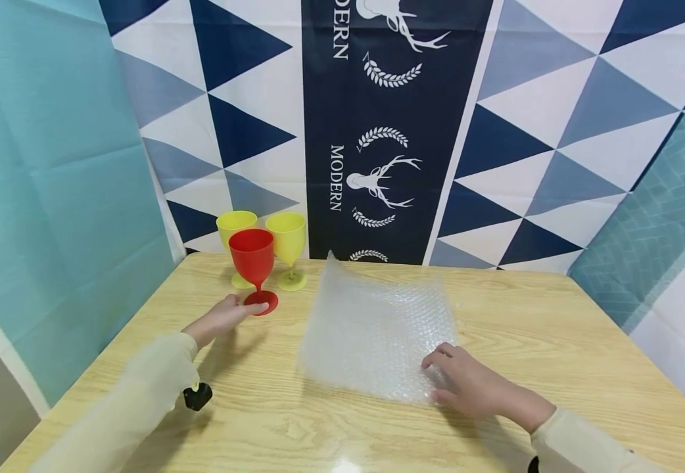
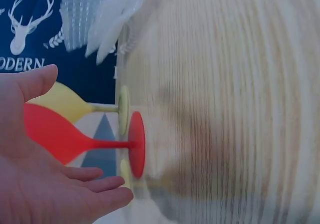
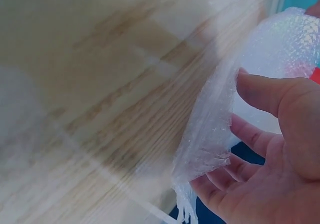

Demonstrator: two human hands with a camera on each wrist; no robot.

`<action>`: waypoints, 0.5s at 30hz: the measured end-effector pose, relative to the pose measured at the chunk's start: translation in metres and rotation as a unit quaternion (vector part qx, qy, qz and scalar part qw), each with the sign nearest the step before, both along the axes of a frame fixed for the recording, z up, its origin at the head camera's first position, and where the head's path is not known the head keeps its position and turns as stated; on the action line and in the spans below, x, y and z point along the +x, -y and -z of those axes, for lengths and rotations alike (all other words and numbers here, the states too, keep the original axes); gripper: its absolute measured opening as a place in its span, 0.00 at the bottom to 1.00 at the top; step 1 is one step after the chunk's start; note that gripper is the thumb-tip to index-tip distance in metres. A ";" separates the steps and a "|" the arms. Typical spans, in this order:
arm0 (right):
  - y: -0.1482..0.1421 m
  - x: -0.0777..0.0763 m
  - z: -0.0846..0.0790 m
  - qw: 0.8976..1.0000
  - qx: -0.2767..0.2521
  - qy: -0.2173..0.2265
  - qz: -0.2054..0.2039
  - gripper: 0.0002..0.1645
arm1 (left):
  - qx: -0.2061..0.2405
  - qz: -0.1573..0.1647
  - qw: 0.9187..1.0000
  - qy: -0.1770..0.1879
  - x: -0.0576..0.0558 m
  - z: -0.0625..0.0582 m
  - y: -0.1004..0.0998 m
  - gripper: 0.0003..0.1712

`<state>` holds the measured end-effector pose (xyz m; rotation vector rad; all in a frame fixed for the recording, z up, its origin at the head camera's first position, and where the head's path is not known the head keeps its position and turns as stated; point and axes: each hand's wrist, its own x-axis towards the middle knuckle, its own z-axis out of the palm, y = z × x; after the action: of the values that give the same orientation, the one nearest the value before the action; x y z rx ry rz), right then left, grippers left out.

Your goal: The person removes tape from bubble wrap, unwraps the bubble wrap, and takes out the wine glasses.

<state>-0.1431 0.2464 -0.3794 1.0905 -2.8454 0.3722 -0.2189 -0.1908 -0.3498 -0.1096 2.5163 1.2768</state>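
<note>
A red goblet [image 1: 252, 256] stands upright at the table's left. My left hand [image 1: 225, 320] is at its foot, the thumb reaching toward the base in the head view. In the left wrist view, the thumb and fingers spread apart on either side of the red stem [image 2: 107, 144]. Clear bubble wrap [image 1: 372, 328] lies mid-table with its far left corner raised. At its near right edge rests my right hand [image 1: 468, 384], fingers bent over the sheet. In the right wrist view the wrap's edge [image 3: 207, 129] partly hides the fingertips, and the thumb [image 3: 265, 91] stays apart from the fingers.
Two yellow goblets stand behind the red one: the left goblet [image 1: 236, 223] is partly hidden by it, the right goblet [image 1: 286, 240] stands beside it. A wood-grain table [image 1: 526, 328] carries everything. A patterned cloth [image 1: 390, 131] hangs along its back edge.
</note>
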 end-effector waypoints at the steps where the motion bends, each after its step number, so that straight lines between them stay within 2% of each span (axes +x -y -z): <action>1: 0.000 -0.001 0.000 1.000 0.001 -0.002 -0.002 0.22 | 0.000 0.007 1.000 -0.008 0.002 0.000 -0.002 0.45; 4: 0.000 -0.003 -0.001 1.000 0.001 0.000 -0.010 0.22 | -0.014 0.022 0.999 -0.026 0.009 -0.003 -0.007 0.46; 8: -0.001 -0.007 0.000 1.000 -0.001 0.004 -0.015 0.22 | -0.045 0.023 0.998 -0.038 0.017 -0.006 -0.015 0.52; 12: 0.001 -0.011 0.003 1.000 0.007 -0.012 -0.015 0.22 | -0.074 0.035 0.995 -0.059 0.022 -0.009 -0.022 0.52; 15: 0.003 -0.013 0.001 1.000 0.011 -0.005 -0.009 0.22 | -0.091 0.046 0.992 -0.071 0.025 -0.011 -0.026 0.53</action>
<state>-0.1558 0.2435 -0.3805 1.1193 -2.8398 0.3368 -0.1936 -0.1644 -0.3390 0.0570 2.7213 1.0515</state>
